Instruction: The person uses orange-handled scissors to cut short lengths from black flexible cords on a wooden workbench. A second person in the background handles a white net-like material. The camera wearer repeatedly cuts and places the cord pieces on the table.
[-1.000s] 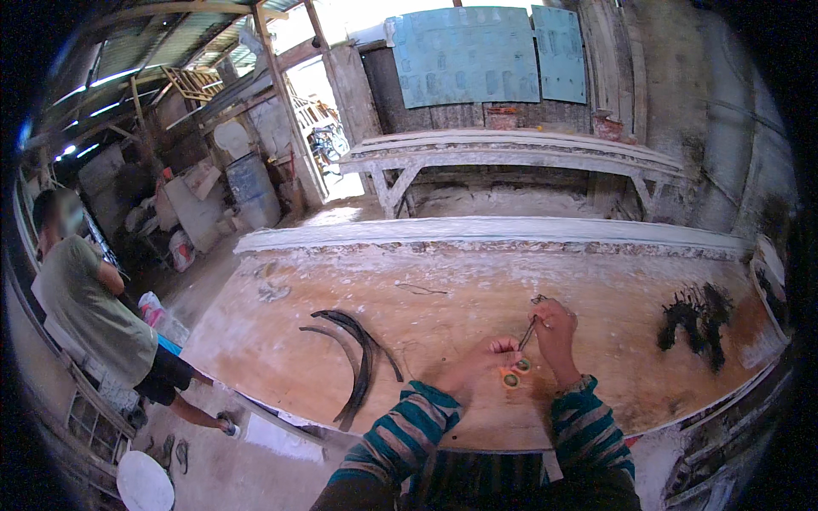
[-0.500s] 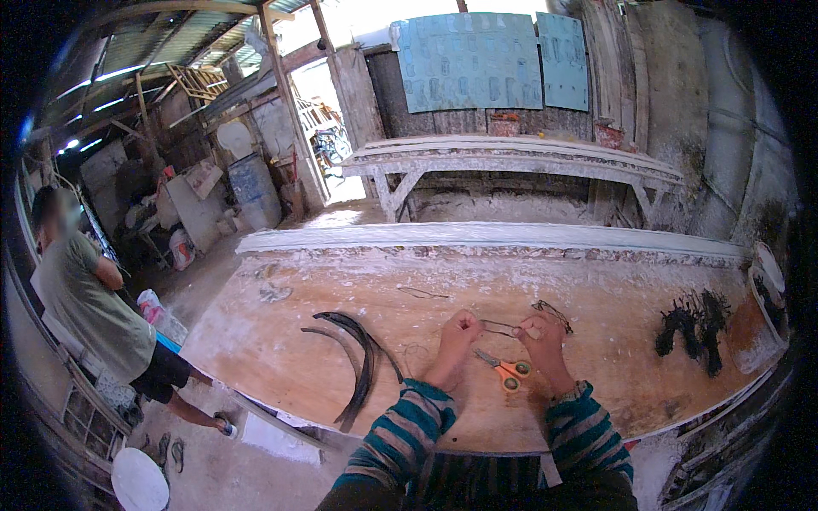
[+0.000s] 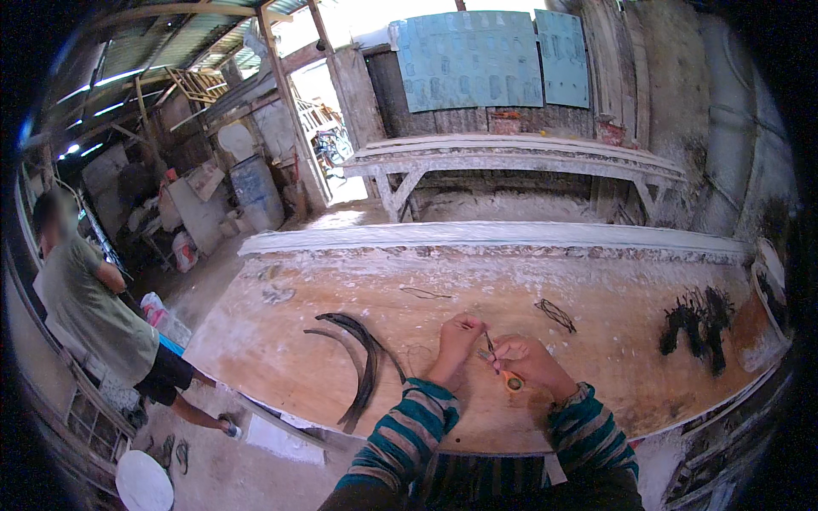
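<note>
My left hand (image 3: 460, 343) is closed in a pinch on one end of a thin dark strand (image 3: 488, 339). The strand runs short and slanting to my right hand (image 3: 530, 364), whose curled fingers pinch its lower end. Directly below the right hand lies a pair of scissors (image 3: 513, 382) with orange handles, partly covered by that hand. Beyond the right hand rests a small bundle of dark thin loops (image 3: 555, 316). Left of my left hand lie several curved black strips (image 3: 368, 366), apart from it. A single thin loop (image 3: 425, 293) lies farther back.
The wooden tabletop (image 3: 281, 349) has a whitish raised back edge (image 3: 494, 237). Black stringy bundles (image 3: 699, 328) lie at the right beside a container (image 3: 764, 328). Behind stands a long whitened bench (image 3: 520, 162). A person (image 3: 98, 298) stands at the left with folded arms.
My right hand has shifted left and down over the scissors, toward my left hand. The strand, earlier stretched level between both hands, now slants steeply and shows a shorter length.
</note>
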### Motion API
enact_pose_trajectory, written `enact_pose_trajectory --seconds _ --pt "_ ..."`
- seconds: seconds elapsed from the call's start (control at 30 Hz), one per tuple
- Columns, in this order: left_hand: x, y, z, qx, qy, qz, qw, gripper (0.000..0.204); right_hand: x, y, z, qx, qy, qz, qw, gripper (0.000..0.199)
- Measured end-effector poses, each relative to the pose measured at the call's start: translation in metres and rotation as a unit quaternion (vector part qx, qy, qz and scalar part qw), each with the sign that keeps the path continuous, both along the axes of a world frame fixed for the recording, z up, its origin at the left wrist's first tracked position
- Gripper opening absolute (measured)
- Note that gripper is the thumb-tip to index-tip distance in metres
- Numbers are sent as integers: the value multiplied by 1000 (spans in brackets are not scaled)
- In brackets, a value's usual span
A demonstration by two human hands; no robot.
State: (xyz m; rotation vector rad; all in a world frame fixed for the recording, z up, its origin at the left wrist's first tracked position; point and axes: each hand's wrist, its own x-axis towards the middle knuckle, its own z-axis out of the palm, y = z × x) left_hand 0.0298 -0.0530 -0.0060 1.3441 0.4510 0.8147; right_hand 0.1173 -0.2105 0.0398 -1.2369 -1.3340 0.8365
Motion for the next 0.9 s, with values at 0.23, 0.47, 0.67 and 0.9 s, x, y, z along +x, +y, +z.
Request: enact_pose_trajectory --seconds 0.23,0.47,0.67,0.9 --pt "2 -1 -8 87 94 -50 990 5 6 4 -11 11 19 -65 998 7" --pt "-1 -13 -5 29 62 -216 974 7 22 6 -18 67 -9 -262 963 13" --pt "0 -29 -4 80 21 -379 922 10 48 10 -38 122 -269 -450 843 14" --pt "-6 -43 20 47 27 -335 941 13 46 12 -28 118 -313 -461 822 16"
